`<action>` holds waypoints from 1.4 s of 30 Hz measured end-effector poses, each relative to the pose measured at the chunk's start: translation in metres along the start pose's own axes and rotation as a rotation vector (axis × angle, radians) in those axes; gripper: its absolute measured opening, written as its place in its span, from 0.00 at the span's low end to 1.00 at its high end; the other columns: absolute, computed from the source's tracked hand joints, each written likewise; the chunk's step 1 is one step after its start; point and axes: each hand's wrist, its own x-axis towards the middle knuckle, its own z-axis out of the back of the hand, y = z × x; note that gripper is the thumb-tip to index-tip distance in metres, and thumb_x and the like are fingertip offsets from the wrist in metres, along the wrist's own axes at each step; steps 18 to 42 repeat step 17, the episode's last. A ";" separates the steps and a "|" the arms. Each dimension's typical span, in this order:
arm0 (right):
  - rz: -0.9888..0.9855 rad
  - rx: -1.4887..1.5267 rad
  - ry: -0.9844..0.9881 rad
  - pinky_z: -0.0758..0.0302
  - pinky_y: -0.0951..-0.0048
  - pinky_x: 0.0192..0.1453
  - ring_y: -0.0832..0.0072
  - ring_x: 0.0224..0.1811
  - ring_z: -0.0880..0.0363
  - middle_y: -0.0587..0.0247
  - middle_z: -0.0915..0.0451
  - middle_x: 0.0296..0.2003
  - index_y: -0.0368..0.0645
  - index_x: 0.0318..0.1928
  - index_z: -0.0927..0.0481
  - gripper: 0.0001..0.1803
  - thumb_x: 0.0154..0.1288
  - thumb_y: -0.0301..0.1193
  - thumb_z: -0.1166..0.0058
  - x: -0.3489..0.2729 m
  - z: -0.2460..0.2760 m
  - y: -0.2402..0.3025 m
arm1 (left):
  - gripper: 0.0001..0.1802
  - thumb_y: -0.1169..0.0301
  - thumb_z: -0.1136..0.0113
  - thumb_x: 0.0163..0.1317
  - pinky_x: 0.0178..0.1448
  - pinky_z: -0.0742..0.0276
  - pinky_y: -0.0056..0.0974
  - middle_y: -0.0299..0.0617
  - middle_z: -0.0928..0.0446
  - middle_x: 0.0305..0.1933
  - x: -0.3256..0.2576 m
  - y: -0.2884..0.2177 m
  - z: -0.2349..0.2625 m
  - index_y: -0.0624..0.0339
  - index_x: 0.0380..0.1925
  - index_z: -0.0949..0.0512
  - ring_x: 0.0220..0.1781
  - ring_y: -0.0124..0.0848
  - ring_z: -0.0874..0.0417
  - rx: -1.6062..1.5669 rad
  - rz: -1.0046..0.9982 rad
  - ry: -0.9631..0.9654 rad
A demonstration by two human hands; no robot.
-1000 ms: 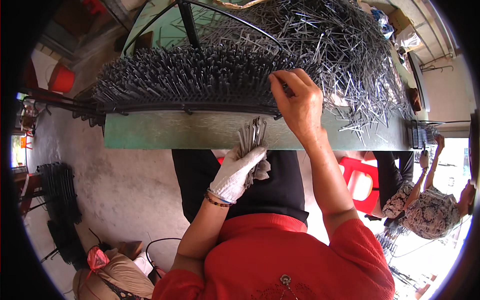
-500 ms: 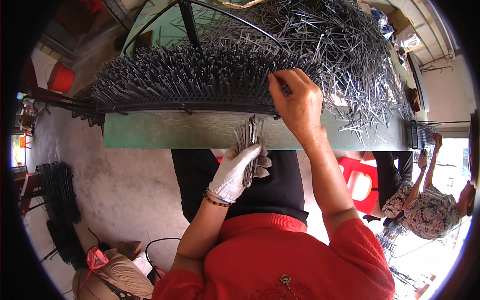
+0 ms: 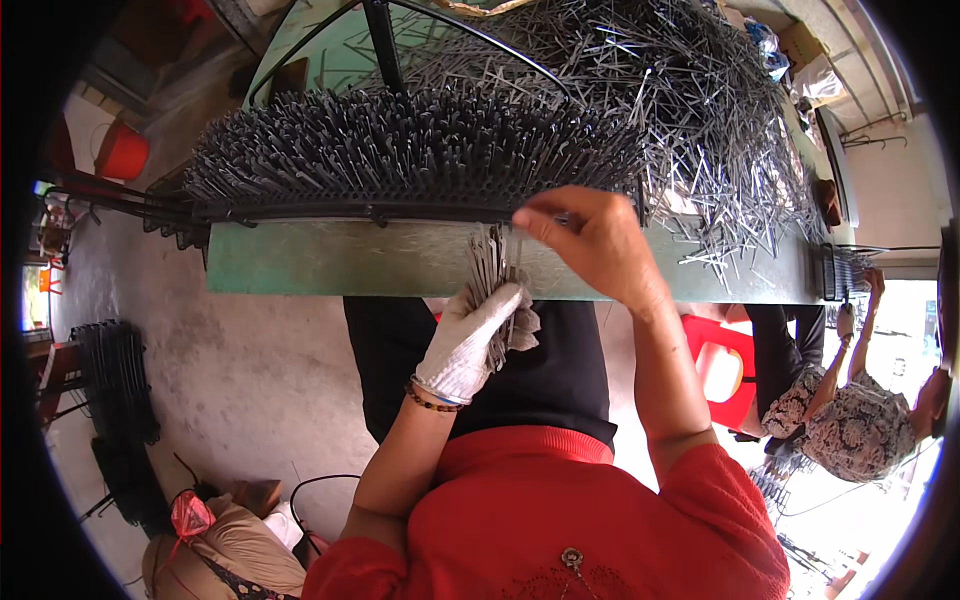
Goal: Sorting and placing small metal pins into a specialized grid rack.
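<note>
My left hand [image 3: 470, 335], in a white knit glove, is closed around a bundle of thin grey metal strips [image 3: 488, 262], their upper ends fanned above the fist. Bare and slightly blurred, my right hand [image 3: 595, 240] reaches over the bundle's top. Its thumb and forefinger pinch at the tip of one strip there. Just beyond both hands runs a long black rack [image 3: 300, 212] along the bench edge. Dark hooked strips [image 3: 400, 145] stand upright in it, densely packed.
A large heap of loose metal strips [image 3: 690, 120] covers the right back of the green bench [image 3: 290, 260]. Black wire frames [image 3: 115, 380] stack at left by a red bucket [image 3: 122, 153]. A red stool [image 3: 725, 365] and another person [image 3: 860, 425] are at right.
My right hand has come down and left, from the rack's strips to the top of the bundle. My left hand stays in about the same place.
</note>
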 end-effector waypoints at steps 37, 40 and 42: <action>0.061 0.188 -0.427 0.27 0.85 0.26 0.88 0.27 0.23 0.67 0.15 0.30 0.40 0.45 0.16 0.10 0.65 0.30 0.40 0.024 -0.016 0.003 | 0.17 0.68 0.44 0.67 0.21 0.26 0.26 0.37 0.20 0.31 0.004 0.007 0.015 0.59 0.55 0.27 0.24 0.22 0.20 -0.023 0.055 0.065; 0.061 0.188 -0.427 0.27 0.85 0.26 0.88 0.27 0.23 0.67 0.15 0.30 0.40 0.45 0.16 0.10 0.65 0.30 0.40 0.024 -0.016 0.003 | 0.17 0.68 0.44 0.67 0.21 0.26 0.26 0.37 0.20 0.31 0.004 0.007 0.015 0.59 0.55 0.27 0.24 0.22 0.20 -0.023 0.055 0.065; 0.061 0.188 -0.427 0.27 0.85 0.26 0.88 0.27 0.23 0.67 0.15 0.30 0.40 0.45 0.16 0.10 0.65 0.30 0.40 0.024 -0.016 0.003 | 0.17 0.68 0.44 0.67 0.21 0.26 0.26 0.37 0.20 0.31 0.004 0.007 0.015 0.59 0.55 0.27 0.24 0.22 0.20 -0.023 0.055 0.065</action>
